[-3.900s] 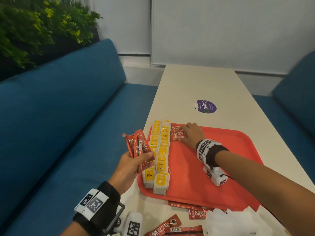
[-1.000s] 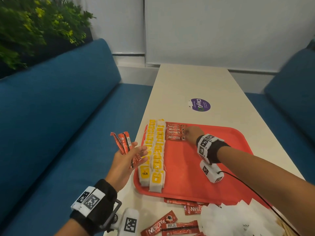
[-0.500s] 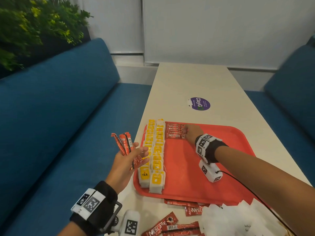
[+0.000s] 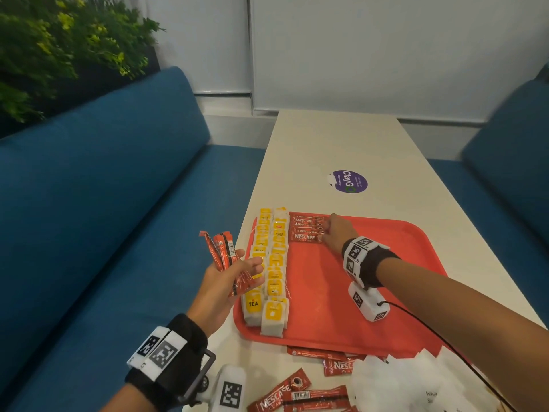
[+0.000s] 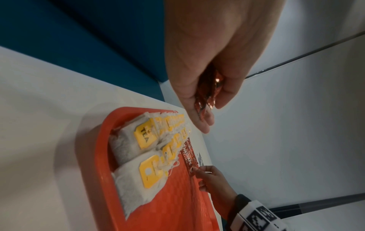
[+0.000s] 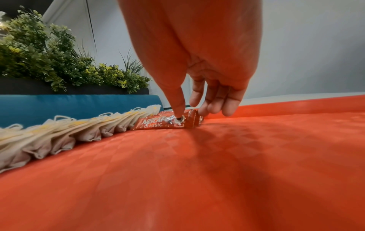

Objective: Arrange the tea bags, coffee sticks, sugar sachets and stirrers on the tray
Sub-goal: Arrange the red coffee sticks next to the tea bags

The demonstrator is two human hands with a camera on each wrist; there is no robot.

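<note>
A red tray [image 4: 356, 307] lies on the white table. Two rows of yellow-tagged tea bags [image 4: 271, 263] fill its left side. Beside them at the far end lies a short row of red coffee sticks [image 4: 307, 230]. My right hand [image 4: 328, 231] rests at their right ends. In the right wrist view its thumb [image 6: 177, 109] presses on the nearest stick [image 6: 158, 124] and the other fingers touch the ends behind. My left hand [image 4: 237, 269] hovers left of the tray and grips a bunch of coffee sticks [image 4: 224, 251], also seen as red sticks [image 5: 207, 92] between thumb and fingers.
Loose coffee sticks [image 4: 297, 396] lie at the table's near edge, some tucked under the tray's rim [image 4: 320, 353]. A pile of white sachets [image 4: 401, 382] sits near right. A purple sticker [image 4: 349, 181] marks the far table. Blue benches flank both sides.
The row of coffee sticks on the tray has grown and the bunch in my left hand is thinner. Over the last second my right hand stays at the sticks' ends.
</note>
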